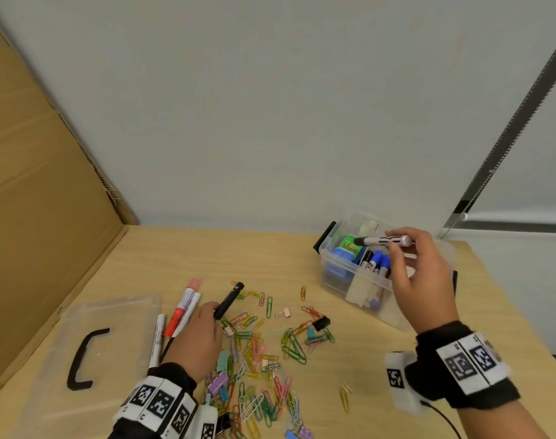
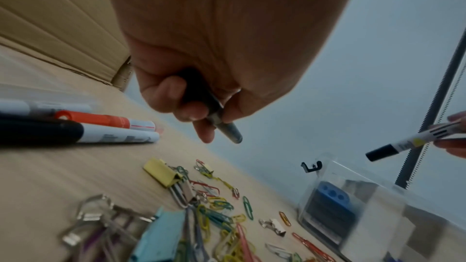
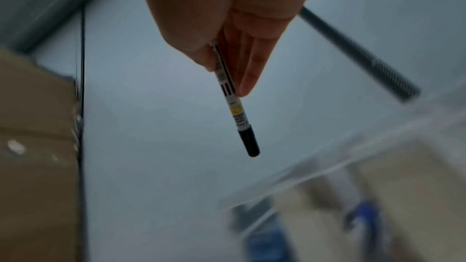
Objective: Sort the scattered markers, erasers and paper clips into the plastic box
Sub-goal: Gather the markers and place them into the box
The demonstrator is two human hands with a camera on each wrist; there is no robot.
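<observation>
A clear plastic box (image 1: 336,282) stands at the table's back right, holding blue markers (image 1: 379,261), a green eraser (image 1: 349,243) and a blue item. Over it my right hand (image 1: 420,274) pinches a white marker with a black cap (image 1: 382,240), lying level above the box; the same marker (image 3: 234,105) shows in the right wrist view. My left hand (image 1: 199,337) grips a black marker (image 1: 229,301) just above the table, seen also as the black marker (image 2: 214,111). Red and white markers (image 1: 183,307) lie left of that hand. Coloured paper clips (image 1: 260,353) are scattered in front.
The clear lid (image 1: 89,346) with a black handle lies at the front left. A large cardboard sheet (image 1: 39,172) leans along the left side. Binder clips (image 1: 321,323) lie among the paper clips. A pale wall rises right behind the table.
</observation>
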